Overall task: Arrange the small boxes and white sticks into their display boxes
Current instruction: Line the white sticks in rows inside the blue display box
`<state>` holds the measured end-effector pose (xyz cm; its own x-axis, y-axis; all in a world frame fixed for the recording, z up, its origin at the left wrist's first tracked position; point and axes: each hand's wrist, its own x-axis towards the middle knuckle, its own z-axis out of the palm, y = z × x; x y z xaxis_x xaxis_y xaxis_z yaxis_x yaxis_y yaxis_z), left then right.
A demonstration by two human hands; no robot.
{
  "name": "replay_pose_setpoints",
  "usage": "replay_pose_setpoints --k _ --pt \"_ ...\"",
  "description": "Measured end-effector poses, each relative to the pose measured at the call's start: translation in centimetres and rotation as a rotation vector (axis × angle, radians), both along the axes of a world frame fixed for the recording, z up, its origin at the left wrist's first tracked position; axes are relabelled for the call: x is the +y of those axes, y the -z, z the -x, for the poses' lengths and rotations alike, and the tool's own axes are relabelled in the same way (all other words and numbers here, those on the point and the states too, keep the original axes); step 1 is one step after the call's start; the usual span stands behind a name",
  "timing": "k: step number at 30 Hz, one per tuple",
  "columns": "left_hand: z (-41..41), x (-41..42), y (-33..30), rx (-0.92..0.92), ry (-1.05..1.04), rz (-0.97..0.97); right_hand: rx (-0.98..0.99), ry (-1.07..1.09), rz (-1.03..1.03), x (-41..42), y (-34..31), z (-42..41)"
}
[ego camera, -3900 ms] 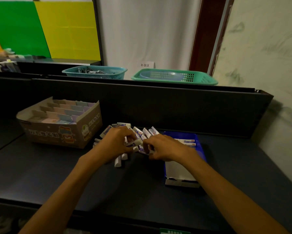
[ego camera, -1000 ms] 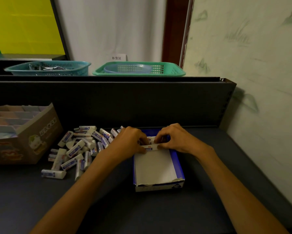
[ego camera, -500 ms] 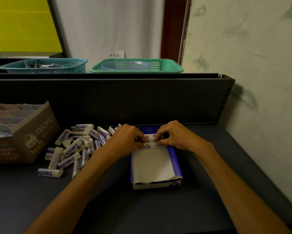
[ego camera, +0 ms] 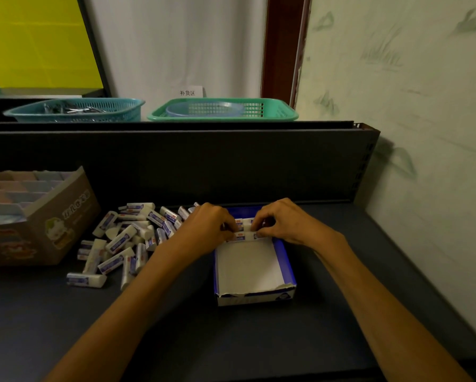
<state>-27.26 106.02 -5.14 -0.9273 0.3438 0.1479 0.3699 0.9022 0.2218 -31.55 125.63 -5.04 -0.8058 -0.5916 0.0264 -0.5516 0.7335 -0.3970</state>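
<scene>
A blue display box (ego camera: pixel 285 260) with a white floor lies open on the dark shelf. At its far end lie a few white sticks (ego camera: pixel 245 230) with blue labels, in rows. My left hand (ego camera: pixel 206 227) and my right hand (ego camera: pixel 283 221) meet there, fingertips pinching the ends of the nearest stick. A heap of several loose white sticks (ego camera: pixel 126 238) lies to the left of the blue box. A brown cardboard display box (ego camera: pixel 66 216) holding pastel small boxes stands at the far left.
A dark back panel (ego camera: pixel 176 161) rises behind the shelf. Above it sit a teal basket (ego camera: pixel 77 110) and a green basket (ego camera: pixel 223 110). A pale wall (ego camera: pixel 424 133) closes off the right side. The shelf's front edge runs along the bottom.
Earlier both hands gathered sticks from the heap; they then moved right to the blue box. Over the last second they stay at its far end, shifting the sticks slightly.
</scene>
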Motion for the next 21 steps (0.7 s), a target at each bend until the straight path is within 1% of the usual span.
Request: replay_pose_setpoints --k 6,11,14,16,18,21 --pt "-0.2 0.1 0.0 0.025 -0.001 0.011 -0.001 0.015 -0.015 -0.1 -0.2 -0.3" --pt "-0.7 -0.5 -0.2 0.075 -0.027 0.042 0.062 0.006 -0.070 -0.3 -0.5 -0.5" --pt "-1.0 -1.7 -0.9 0.148 -0.079 0.053 0.148 0.014 -0.041 -0.6 -0.8 -0.6" --pt "-1.4 -2.9 -1.4 0.165 -0.144 0.104 0.204 0.018 -0.007 -1.2 -1.0 -0.7" --pt "-1.9 -4.2 -1.9 0.154 -0.212 0.154 0.244 0.007 0.010 -2.0 -1.3 -0.9" --pt "-3.0 -6.5 -2.3 0.108 -0.278 0.176 0.279 -0.029 0.011 -3.8 -1.8 -1.3"
